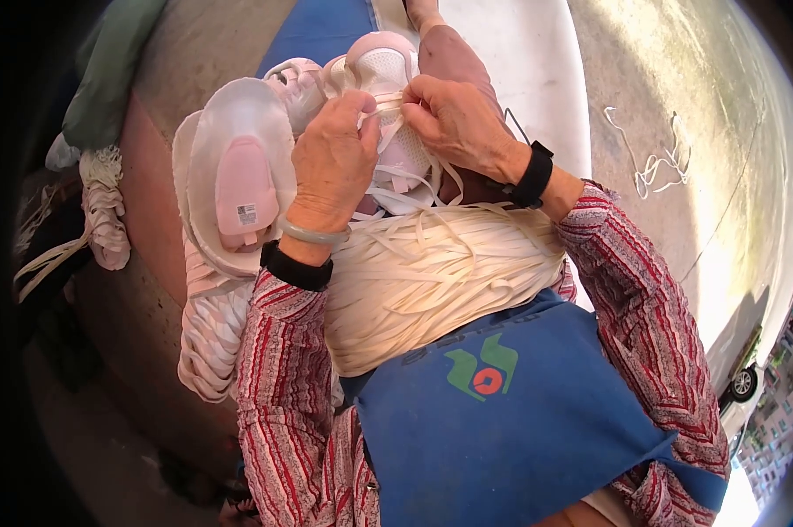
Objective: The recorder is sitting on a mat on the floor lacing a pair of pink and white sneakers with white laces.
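A pink and white shoe upper [388, 57] lies ahead of me, its toe part pale mesh with a pink edge. Across it, a flat white shoelace [389, 104] is stretched between my hands. My left hand [335, 158] is closed, thumb and finger pinching the lace on the upper's left side. On the other side my right hand [458, 123] pinches it too, fingers curled. Loose lace ends hang below the hands. A thick bundle of cream laces [440, 272] lies across my lap, over a blue apron [511, 413].
Left of my left hand is a stack of white uppers [190, 167], the top one showing a pink tongue [245, 180]. Another pale bundle [107, 211] hangs farther left. A loose lace [660, 171] lies on the concrete floor at right, beside a white surface [550, 61].
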